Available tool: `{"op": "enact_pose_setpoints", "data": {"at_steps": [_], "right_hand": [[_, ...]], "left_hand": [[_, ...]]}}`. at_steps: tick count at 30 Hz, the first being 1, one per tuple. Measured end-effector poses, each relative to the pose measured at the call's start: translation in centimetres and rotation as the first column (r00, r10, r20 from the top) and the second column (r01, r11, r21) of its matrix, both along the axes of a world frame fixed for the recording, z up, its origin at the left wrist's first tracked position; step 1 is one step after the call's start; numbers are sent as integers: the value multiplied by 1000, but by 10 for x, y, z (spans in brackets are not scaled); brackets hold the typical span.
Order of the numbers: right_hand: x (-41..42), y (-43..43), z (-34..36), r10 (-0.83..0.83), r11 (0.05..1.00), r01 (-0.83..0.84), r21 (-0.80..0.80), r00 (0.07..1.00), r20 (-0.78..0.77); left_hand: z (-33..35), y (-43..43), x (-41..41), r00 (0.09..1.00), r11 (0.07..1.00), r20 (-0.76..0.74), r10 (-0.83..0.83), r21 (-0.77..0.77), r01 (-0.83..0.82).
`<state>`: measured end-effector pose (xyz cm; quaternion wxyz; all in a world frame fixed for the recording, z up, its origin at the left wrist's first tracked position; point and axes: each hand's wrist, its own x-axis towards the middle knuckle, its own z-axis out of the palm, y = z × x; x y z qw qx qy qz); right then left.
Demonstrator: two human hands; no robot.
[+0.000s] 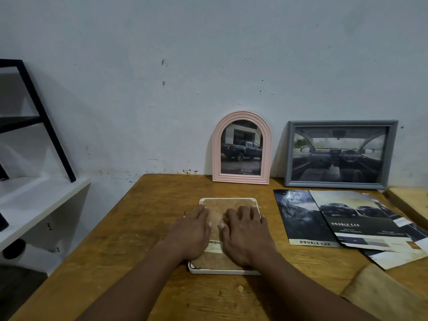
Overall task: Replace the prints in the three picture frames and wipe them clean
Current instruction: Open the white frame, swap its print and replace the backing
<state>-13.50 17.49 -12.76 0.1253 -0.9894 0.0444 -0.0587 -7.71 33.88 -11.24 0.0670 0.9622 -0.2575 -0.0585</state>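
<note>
A white picture frame (228, 200) lies face down on the wooden table (150, 228), its brown backing board with a barcode label facing up. My left hand (192, 232) and my right hand (245, 232) lie flat on the backing, fingers stretched toward the frame's far edge. A pink arched frame (242, 148) with a pickup print leans against the wall behind it. To its right leans a grey rectangular frame (340, 154) showing a car interior. Several loose car prints (347, 225) lie fanned out on the table at the right.
A white shelf unit (34, 205) with a black metal stand (46, 121) is at the left, beside the table. A tan cloth or paper (389, 295) lies at the table's near right corner. The wall (208, 66) runs right behind the frames.
</note>
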Motion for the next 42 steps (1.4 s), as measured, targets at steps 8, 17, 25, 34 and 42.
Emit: {"op": "enact_pose_setpoints", "data": {"at_steps": [8, 17, 25, 34, 42], "right_hand": [[4, -5, 2, 12, 999, -12, 44, 1000, 3], [-3, -13, 6, -331, 924, 276, 265, 924, 192], [-1, -42, 19, -384, 687, 310, 658, 923, -34], [-23, -63, 101, -275, 448, -72, 891, 937, 214], [-25, -53, 127, -67, 567, -136, 813, 976, 209]], "left_hand": [[-8, -18, -6, 962, 998, 268, 62, 15, -69], [-8, -19, -6, 976, 997, 205, 75, -5, -76], [18, -37, -12, 957, 871, -164, 239, -399, -286], [59, -72, -35, 763, 584, -646, 29, -609, -537], [102, -63, -26, 618, 245, -767, -170, -641, -728]]}}
